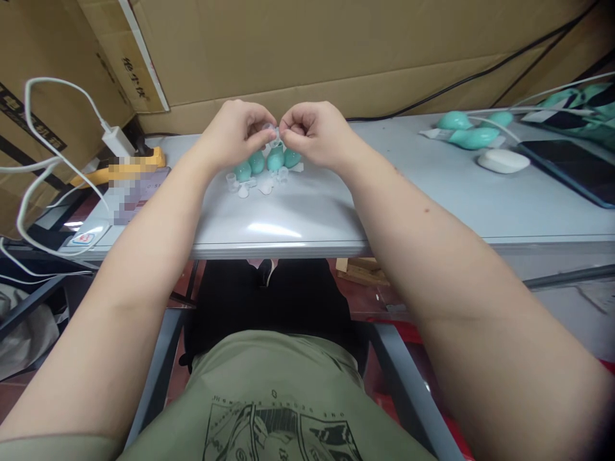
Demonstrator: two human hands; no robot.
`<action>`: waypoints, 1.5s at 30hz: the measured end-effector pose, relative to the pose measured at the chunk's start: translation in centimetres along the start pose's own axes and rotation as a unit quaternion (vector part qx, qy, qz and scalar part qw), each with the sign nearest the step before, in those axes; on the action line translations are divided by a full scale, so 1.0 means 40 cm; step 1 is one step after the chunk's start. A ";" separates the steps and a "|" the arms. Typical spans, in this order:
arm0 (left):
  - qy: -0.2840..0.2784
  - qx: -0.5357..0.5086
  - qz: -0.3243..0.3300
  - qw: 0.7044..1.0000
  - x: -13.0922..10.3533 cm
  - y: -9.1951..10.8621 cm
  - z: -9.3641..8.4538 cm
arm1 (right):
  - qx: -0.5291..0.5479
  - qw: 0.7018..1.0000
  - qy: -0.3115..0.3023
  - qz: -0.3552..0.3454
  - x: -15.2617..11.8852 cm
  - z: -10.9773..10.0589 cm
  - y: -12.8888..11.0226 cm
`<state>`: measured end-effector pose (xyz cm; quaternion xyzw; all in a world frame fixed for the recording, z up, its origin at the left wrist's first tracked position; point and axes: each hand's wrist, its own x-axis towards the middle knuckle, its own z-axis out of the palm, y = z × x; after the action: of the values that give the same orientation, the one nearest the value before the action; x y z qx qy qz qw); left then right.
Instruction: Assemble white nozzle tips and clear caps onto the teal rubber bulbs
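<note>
Both hands meet over the far part of the grey table. My left hand [240,131] is closed, its thumb and forefinger pinching a small clear plastic piece [270,130]. Right beside it, my right hand [314,131] is also closed, its fingertips touching the same spot; what they grip is too small to make out. Several teal rounded objects [275,158] stand just below the fingers, partly hidden by the hands. In front of them lie small clear cups [232,182] and white pieces [265,186].
The table [413,192] carries more teal objects [473,137], a white mouse [503,161] and a dark phone [571,169] at the right. White cables [29,128] and a yellow tool [96,176] are at the left. Cardboard [336,51] stands behind.
</note>
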<state>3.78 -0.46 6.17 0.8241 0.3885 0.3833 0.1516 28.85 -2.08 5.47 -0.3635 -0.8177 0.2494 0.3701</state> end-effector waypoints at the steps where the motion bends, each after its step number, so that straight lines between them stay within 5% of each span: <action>1: -0.001 -0.003 -0.002 1.000 0.000 0.000 -0.001 | -0.004 1.000 0.002 0.001 0.002 0.003 0.000; 19: -0.035 -0.017 -0.010 0.999 -0.007 0.000 -0.005 | 0.016 0.998 -0.054 0.033 0.015 -0.007 0.001; 25: -0.031 -0.034 -0.027 0.999 -0.007 -0.012 -0.011 | 0.064 0.997 -0.009 -0.028 0.006 -0.004 0.019; 34: -0.008 -0.062 -0.013 0.998 0.001 -0.038 0.002 | 0.094 0.995 -0.011 -0.021 0.003 0.005 0.009; 39: -0.047 -0.078 -0.024 0.996 -0.005 -0.022 -0.013 | 0.124 0.991 -0.048 0.008 0.005 0.002 0.001; 45: -0.056 -0.078 -0.021 0.995 -0.010 -0.010 -0.029 | 0.260 0.955 -0.069 0.127 0.007 0.006 -0.009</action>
<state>2.52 -0.56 6.49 0.8215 0.3654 0.3626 0.2453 28.38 -2.11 5.68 -0.3376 -0.6949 0.5233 0.3596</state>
